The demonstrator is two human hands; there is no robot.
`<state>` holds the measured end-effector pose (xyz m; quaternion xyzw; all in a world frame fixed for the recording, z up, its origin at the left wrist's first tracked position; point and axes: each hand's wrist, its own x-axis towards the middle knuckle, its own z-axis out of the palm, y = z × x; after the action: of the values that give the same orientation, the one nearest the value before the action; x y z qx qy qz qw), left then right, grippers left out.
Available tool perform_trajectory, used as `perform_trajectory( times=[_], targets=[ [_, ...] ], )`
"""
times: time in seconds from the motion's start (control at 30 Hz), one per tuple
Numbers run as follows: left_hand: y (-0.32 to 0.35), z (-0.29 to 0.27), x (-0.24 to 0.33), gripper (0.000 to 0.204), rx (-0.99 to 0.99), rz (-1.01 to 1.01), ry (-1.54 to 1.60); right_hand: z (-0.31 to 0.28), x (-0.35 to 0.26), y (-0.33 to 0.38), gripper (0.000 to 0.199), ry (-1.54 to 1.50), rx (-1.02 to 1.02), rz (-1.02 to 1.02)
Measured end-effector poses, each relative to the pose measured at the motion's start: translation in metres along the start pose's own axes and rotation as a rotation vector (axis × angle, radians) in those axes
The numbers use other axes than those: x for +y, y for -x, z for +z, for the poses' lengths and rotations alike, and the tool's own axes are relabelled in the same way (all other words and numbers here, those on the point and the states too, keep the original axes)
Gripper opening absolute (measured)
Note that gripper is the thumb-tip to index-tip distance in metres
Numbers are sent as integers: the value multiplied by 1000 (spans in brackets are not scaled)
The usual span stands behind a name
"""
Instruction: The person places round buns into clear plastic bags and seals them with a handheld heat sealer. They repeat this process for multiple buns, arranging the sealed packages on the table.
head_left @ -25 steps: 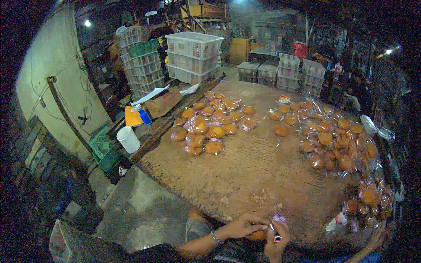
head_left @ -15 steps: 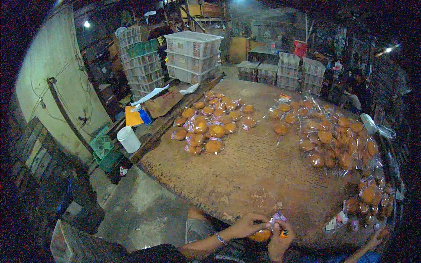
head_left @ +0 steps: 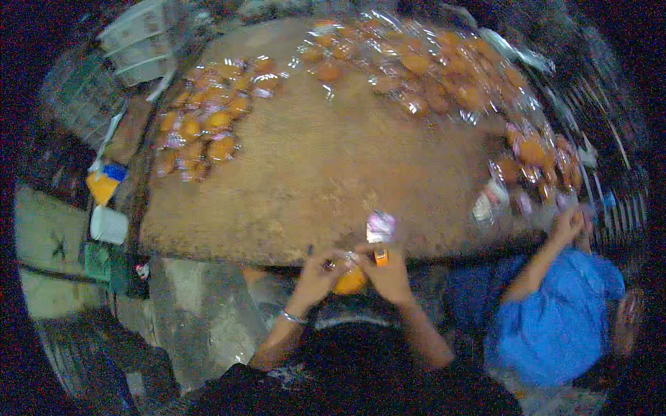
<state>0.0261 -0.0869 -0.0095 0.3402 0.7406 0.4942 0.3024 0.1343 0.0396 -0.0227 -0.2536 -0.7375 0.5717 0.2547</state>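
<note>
Both my hands are at the table's near edge around a round orange-brown bun (head_left: 350, 280) in clear wrapping. My left hand (head_left: 320, 279) pinches the gathered wrapper from the left, its fingers closed. Opposite it, my right hand (head_left: 390, 276) is closed too, with a small orange object (head_left: 381, 257), apparently a stapler, at its fingers. Just beyond those fingers is a purple-and-white label (head_left: 380, 227); whether they touch it I cannot tell. Motion blur hides the exact grip on the wrapper.
Wrapped buns lie in groups at the table's (head_left: 298, 173) left (head_left: 218, 121), far right (head_left: 444, 73) and right (head_left: 533, 151). At right, a person in blue (head_left: 555, 315) has a hand (head_left: 570, 223) by the edge. A white tub (head_left: 109, 225) and stacked crates (head_left: 139, 41) stand at left.
The view has swung down and to the right, bringing the person in blue more fully into sight. My hands still hold the wrapped bun; the purple-and-white label now shows apart from the wrapper.
</note>
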Motion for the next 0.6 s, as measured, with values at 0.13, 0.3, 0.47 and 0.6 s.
perform_trajectory(
  times=[0.13, 0.3, 0.47, 0.6],
  targets=[
    [-10, -9, -8, 18, 43, -58, 105, -34, 17, -28, 11, -1284, 52, 627],
    [-15, -25, -7, 14, 89, -37, 87, -48, 22, -76, 14, -778, 211, 271],
    [-14, -21, -13, 18, 86, -181, 306, -34, 26, -91, 33, 668, 103, -103],
    [-9, -10, -16, 20, 102, -212, 395, -30, 36, -91, 40, 704, 104, -69]
  ],
)
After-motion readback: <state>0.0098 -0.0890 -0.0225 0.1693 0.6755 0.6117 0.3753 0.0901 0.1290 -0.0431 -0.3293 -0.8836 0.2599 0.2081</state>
